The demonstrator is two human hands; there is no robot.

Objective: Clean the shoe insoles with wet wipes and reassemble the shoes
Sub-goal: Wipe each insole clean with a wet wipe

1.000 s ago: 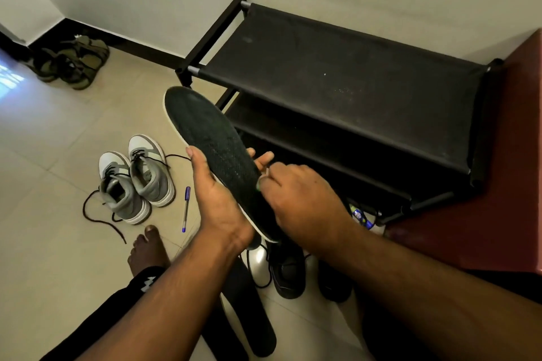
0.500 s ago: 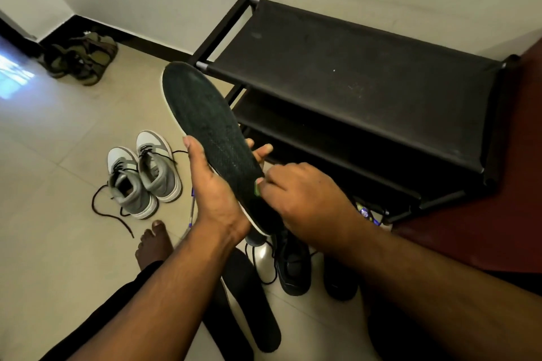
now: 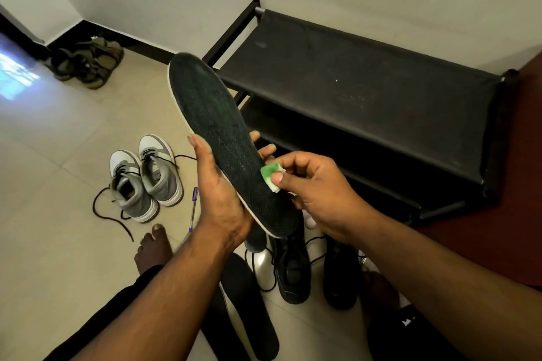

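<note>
Head view: my left hand (image 3: 218,193) holds the insole (image 3: 225,141) from beneath, thumb along its near edge and fingertips showing past its far edge, toe end raised toward the rack (image 3: 366,91). A second ago my right hand (image 3: 316,193) lay over the heel half of the insole with its fingers down on the fabric. Now it has drawn back off the rack-side edge, and the small green and white piece (image 3: 271,174) pinched between my thumb and forefinger shows clearly, touching the insole's edge. I judge this the end of one stroke, with wiping not finished.

Whether that piece is a folded wipe or a pad, I cannot tell; it is small and mostly covered by my fingers. The insole's heel end hides part of the black shoes (image 3: 293,272) standing on the floor beneath it, in front of the rack. Another insole (image 3: 249,311) lies on the floor below my left forearm, partly covered by it. I see no wipe pack. The grey shoes (image 3: 146,179) stand on the floor on the insole's far-from-rack side, untouched.
</note>
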